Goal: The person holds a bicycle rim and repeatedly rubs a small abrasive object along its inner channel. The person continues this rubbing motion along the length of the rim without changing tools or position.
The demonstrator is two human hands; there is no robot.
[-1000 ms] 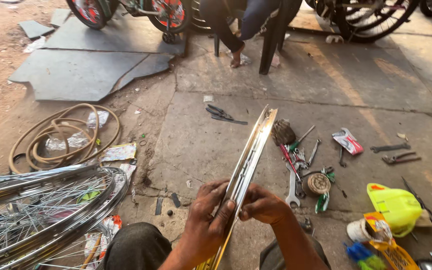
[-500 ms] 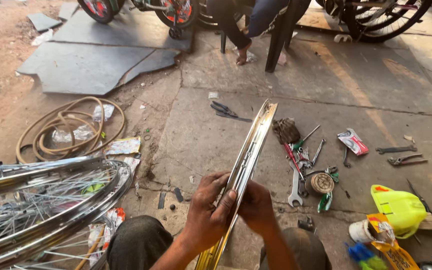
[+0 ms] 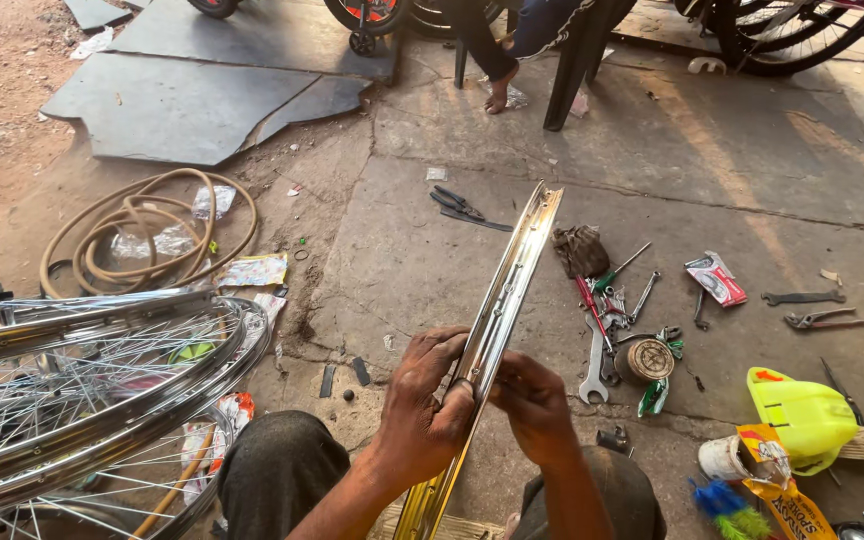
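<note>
Left hand (image 3: 424, 405): grip closed on bare chrome rim (image 3: 500, 310), frame centre.
Right hand (image 3: 532, 405): fingers pinch the rim's edge.
Progress: rim has no spokes; spoked wheels (image 3: 82, 380) lie lower left.

Warm, low daylight from upper right, glare on the chrome rim (image 3: 508, 300), sharp focus, slight wide-angle edge stretch.

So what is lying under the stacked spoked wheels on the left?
Under the spoked wheels colourful wrappers and a tan hose end show through the spokes; the rest is covered by rims.

Head camera, looking steeply down, close overhead
</note>
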